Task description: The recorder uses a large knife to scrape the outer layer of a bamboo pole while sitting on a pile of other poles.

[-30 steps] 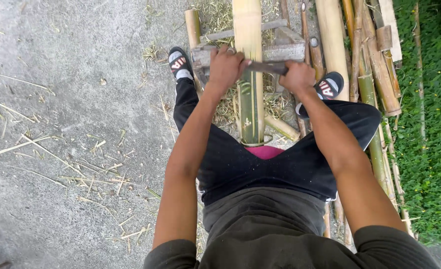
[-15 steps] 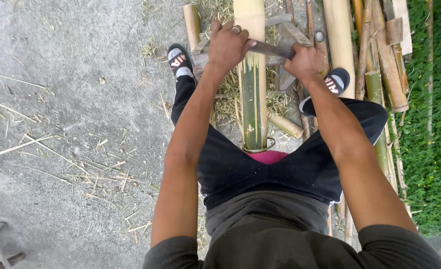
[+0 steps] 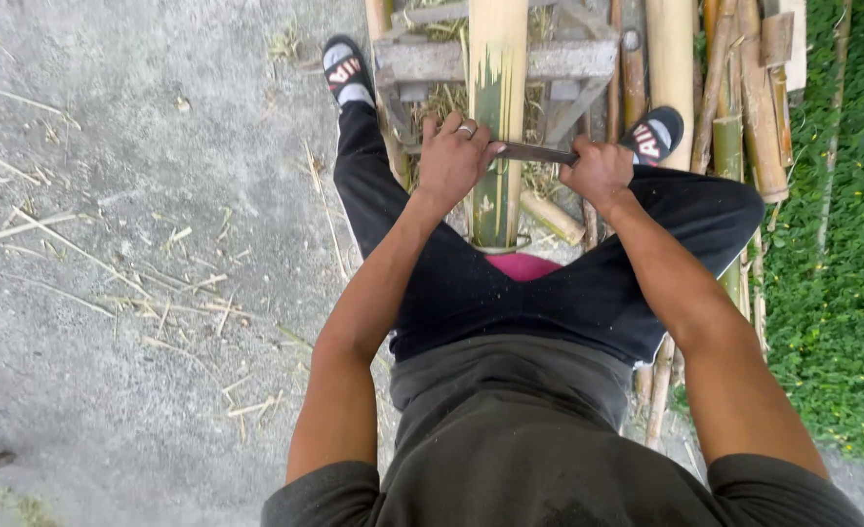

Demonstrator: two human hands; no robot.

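Note:
A thick bamboo pole (image 3: 496, 107) runs away from me between my legs, its near end against a pink pad (image 3: 522, 265) at my lap. Its far part is pale and scraped; the near part still has green skin. A dark metal blade (image 3: 534, 152) lies across the pole. My left hand (image 3: 454, 158), with a ring on one finger, grips the blade's left end. My right hand (image 3: 599, 172) grips its right end. The pole rests on a grey wooden stand (image 3: 422, 60) beyond my hands.
Several bamboo poles (image 3: 668, 59) and sticks lie to the right of the stand. My sandalled feet (image 3: 344, 68) flank the stand. Grey concrete (image 3: 139, 195) with scattered bamboo shavings fills the left. Grass (image 3: 842, 244) borders the right.
Both hands have drawn the blade toward me along the pole, from the wooden stand down onto the green section. The view has tilted, so more of the stand shows.

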